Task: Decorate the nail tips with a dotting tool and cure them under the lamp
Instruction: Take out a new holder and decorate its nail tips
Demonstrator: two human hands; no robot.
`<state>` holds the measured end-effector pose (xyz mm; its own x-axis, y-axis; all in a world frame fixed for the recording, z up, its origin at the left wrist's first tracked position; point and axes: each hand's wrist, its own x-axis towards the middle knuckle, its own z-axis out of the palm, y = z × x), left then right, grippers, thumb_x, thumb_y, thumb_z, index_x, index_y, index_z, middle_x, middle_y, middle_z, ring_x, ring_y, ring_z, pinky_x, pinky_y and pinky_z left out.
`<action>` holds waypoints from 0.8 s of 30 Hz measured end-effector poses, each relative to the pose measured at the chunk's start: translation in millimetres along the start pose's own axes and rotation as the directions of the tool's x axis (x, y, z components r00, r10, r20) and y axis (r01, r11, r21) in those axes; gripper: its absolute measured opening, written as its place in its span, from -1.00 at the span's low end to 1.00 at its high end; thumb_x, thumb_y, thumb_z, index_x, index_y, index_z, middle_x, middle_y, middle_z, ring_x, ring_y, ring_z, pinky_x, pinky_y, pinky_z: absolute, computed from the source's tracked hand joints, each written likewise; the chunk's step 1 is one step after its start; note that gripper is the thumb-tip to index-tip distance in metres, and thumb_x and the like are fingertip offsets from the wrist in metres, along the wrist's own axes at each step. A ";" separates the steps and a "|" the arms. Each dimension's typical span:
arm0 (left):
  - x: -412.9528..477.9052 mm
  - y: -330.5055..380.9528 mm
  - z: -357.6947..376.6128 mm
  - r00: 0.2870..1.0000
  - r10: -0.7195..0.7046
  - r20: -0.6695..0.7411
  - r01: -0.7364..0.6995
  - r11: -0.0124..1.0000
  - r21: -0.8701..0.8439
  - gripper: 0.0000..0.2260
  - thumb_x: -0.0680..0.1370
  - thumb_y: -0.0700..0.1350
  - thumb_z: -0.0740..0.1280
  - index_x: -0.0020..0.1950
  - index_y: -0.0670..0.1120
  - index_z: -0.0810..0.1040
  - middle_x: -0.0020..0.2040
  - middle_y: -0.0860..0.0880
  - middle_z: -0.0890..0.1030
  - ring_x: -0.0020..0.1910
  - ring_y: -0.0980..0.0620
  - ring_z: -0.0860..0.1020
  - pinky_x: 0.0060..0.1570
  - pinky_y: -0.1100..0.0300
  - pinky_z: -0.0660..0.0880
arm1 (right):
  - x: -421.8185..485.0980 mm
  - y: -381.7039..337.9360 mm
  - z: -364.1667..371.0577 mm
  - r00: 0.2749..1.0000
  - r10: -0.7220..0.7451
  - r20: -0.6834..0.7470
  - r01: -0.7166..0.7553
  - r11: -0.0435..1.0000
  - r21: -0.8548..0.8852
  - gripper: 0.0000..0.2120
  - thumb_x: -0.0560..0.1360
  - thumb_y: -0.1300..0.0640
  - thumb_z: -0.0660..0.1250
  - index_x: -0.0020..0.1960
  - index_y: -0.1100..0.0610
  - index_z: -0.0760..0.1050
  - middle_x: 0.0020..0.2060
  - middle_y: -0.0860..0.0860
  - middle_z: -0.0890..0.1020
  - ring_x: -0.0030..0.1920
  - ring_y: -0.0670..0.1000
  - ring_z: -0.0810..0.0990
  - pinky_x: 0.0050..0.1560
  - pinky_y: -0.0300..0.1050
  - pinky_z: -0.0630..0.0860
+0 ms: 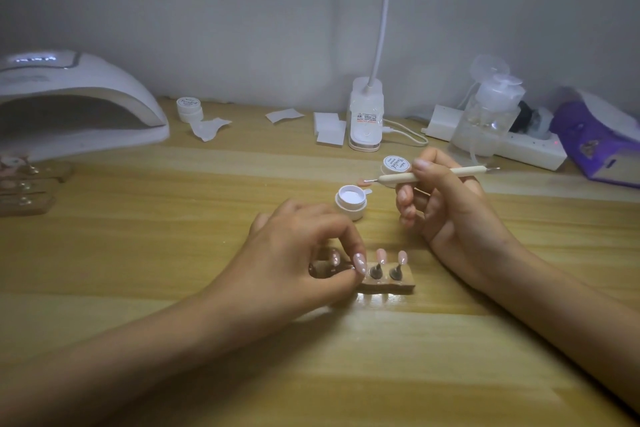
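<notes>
The left hand covers the left end of the wooden holder, so the nail tips there cannot be counted, nor can it be told whether its fingers pinch one. The right hand hides the middle of the dotting tool. The curing lamp and the blurred stands below it are cut by the left edge, the purple box by the right. The print on the jar lid is too small to read.
</notes>
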<state>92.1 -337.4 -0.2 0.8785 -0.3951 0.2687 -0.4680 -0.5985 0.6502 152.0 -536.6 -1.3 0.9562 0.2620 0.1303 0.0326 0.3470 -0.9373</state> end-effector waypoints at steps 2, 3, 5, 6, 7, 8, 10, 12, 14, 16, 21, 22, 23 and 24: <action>0.2 -2.0 1.2 1.000 0.003 0.001 -0.003 1.000 -0.025 -0.90 0.38 0.15 0.31 -0.19 0.16 0.53 -0.14 0.16 0.58 0.02 0.13 0.49 0.10 -0.05 0.40 | 0.1 0.0 -0.1 1.000 0.003 -0.001 -0.003 1.000 -0.003 -0.81 0.47 0.07 0.30 -0.32 0.00 0.42 -0.42 0.00 0.53 -0.41 -0.11 0.49 -0.44 -0.31 0.44; 0.3 -2.5 1.6 1.000 0.004 0.001 -0.004 0.999 -0.043 -0.90 0.39 0.13 0.32 -0.18 0.14 0.54 -0.16 0.14 0.58 -0.03 0.11 0.51 0.05 -0.01 0.41 | 0.0 0.2 -0.2 1.000 0.003 -0.002 -0.003 1.000 -0.004 -0.81 0.47 0.07 0.30 -0.31 0.00 0.42 -0.42 0.00 0.53 -0.41 -0.11 0.49 -0.44 -0.31 0.44; 0.8 -3.9 2.0 1.000 -0.004 -0.003 0.004 0.995 -0.095 -0.94 0.40 0.05 0.37 -0.19 0.10 0.56 -0.20 0.13 0.59 -0.15 0.07 0.54 -0.08 0.11 0.40 | -0.1 0.3 -0.4 1.000 0.005 -0.004 -0.005 1.000 -0.007 -0.82 0.47 0.07 0.30 -0.30 0.01 0.41 -0.42 0.01 0.52 -0.42 -0.10 0.49 -0.44 -0.30 0.44; 1.0 -4.7 1.8 1.000 -0.014 -0.005 0.013 0.993 -0.119 -0.96 0.40 0.02 0.39 -0.20 0.08 0.57 -0.21 0.12 0.60 -0.20 0.05 0.55 -0.14 0.18 0.39 | -0.2 0.4 -0.5 1.000 0.006 -0.005 -0.006 1.000 -0.009 -0.82 0.47 0.07 0.30 -0.31 0.01 0.41 -0.42 0.01 0.52 -0.42 -0.10 0.49 -0.44 -0.30 0.44; 1.4 -5.5 1.4 1.000 -0.022 -0.004 0.021 0.990 -0.137 -0.97 0.40 -0.01 0.40 -0.21 0.07 0.58 -0.23 0.11 0.60 -0.24 0.04 0.55 -0.18 0.22 0.39 | -0.2 0.5 -0.5 1.000 0.006 -0.005 -0.006 1.000 -0.009 -0.82 0.46 0.07 0.30 -0.31 0.01 0.41 -0.42 0.01 0.53 -0.42 -0.10 0.49 -0.44 -0.30 0.44; 1.6 -6.4 0.9 1.000 -0.028 0.000 0.027 0.988 -0.150 -0.96 0.41 -0.03 0.43 -0.22 0.07 0.59 -0.24 0.11 0.61 -0.27 0.05 0.55 -0.21 0.25 0.40 | -0.3 0.5 -0.4 1.000 0.005 -0.004 -0.005 1.000 -0.009 -0.81 0.47 0.07 0.30 -0.31 0.01 0.42 -0.41 0.01 0.53 -0.42 -0.10 0.49 -0.44 -0.30 0.44; 1.9 -8.4 0.1 0.999 -0.036 0.009 0.037 0.985 -0.167 -0.89 0.44 -0.10 0.48 -0.22 0.07 0.59 -0.27 0.12 0.61 -0.31 0.08 0.53 -0.26 0.30 0.39 | -0.1 0.6 -0.2 1.000 0.002 -0.003 -0.002 1.000 -0.011 -0.81 0.47 0.07 0.30 -0.32 0.00 0.42 -0.40 0.01 0.53 -0.41 -0.10 0.49 -0.44 -0.30 0.44; 2.2 -10.7 -0.5 0.999 -0.043 0.020 0.046 0.985 -0.168 -0.84 0.44 -0.16 0.49 -0.23 0.09 0.59 -0.30 0.16 0.59 -0.34 0.11 0.49 -0.28 0.35 0.35 | -0.1 0.6 -0.2 1.000 0.000 -0.002 0.000 1.000 -0.014 -0.80 0.47 0.07 0.30 -0.33 -0.01 0.44 -0.40 0.01 0.53 -0.41 -0.10 0.49 -0.45 -0.30 0.44; 1.8 -11.3 -0.4 0.999 -0.039 0.023 0.043 0.984 -0.173 -0.84 0.44 -0.15 0.49 -0.22 0.09 0.59 -0.30 0.17 0.58 -0.34 0.08 0.49 -0.29 0.33 0.36 | -0.1 0.7 -0.6 1.000 -0.001 0.001 0.001 1.000 -0.013 -0.79 0.48 0.07 0.32 -0.32 -0.01 0.43 -0.40 0.01 0.54 -0.41 -0.10 0.50 -0.44 -0.30 0.44; 1.3 -11.9 -0.6 0.999 -0.026 0.024 0.029 0.986 -0.165 -0.88 0.43 -0.12 0.47 -0.19 0.08 0.59 -0.26 0.14 0.60 -0.31 0.06 0.52 -0.28 0.28 0.40 | -0.2 0.6 -0.9 1.000 0.002 0.002 -0.002 1.000 -0.007 -0.79 0.48 0.07 0.34 -0.31 0.00 0.42 -0.41 0.01 0.54 -0.41 -0.10 0.50 -0.44 -0.30 0.44; 1.9 -13.0 -6.1 0.998 0.001 0.058 0.005 0.995 -0.102 -0.81 0.38 -0.04 0.56 -0.09 0.09 0.62 -0.16 0.19 0.61 -0.19 0.07 0.55 -0.23 0.36 0.40 | -0.3 0.2 -2.0 1.000 0.015 -0.008 -0.015 1.000 0.011 -0.82 0.47 0.08 0.30 -0.29 0.02 0.39 -0.41 0.01 0.53 -0.42 -0.10 0.49 -0.45 -0.30 0.44; 2.1 -13.1 -6.9 0.997 0.006 0.071 0.001 0.996 -0.086 -0.80 0.37 -0.03 0.57 -0.07 0.10 0.63 -0.14 0.19 0.61 -0.16 0.06 0.56 -0.20 0.33 0.42 | -0.5 0.1 -2.2 1.000 0.017 -0.007 -0.017 1.000 0.016 -0.83 0.47 0.08 0.29 -0.28 0.03 0.38 -0.41 0.01 0.53 -0.42 -0.10 0.49 -0.45 -0.30 0.44; 2.3 -13.0 -7.7 0.997 0.003 0.079 0.003 0.997 -0.076 -0.79 0.36 -0.02 0.57 -0.07 0.10 0.63 -0.13 0.20 0.61 -0.15 0.06 0.56 -0.19 0.32 0.43 | -0.8 0.1 -2.5 1.000 0.018 -0.007 -0.018 1.000 0.019 -0.83 0.47 0.08 0.29 -0.27 0.04 0.38 -0.41 0.01 0.53 -0.42 -0.10 0.49 -0.45 -0.30 0.44; 2.3 -13.1 -8.6 0.996 -0.004 0.086 0.010 0.998 -0.068 -0.79 0.36 -0.02 0.57 -0.07 0.10 0.64 -0.13 0.22 0.61 -0.16 0.07 0.55 -0.21 0.35 0.41 | -0.9 0.0 -2.4 1.000 0.019 -0.007 -0.018 1.000 0.019 -0.83 0.47 0.08 0.29 -0.27 0.04 0.38 -0.42 0.01 0.53 -0.42 -0.10 0.49 -0.45 -0.30 0.44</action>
<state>101.1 -324.4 -2.0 0.8689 -0.4512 0.2037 -0.4516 -0.5540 0.6994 151.8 -539.0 -2.2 0.9586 0.2624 0.1107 0.0096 0.3589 -0.9333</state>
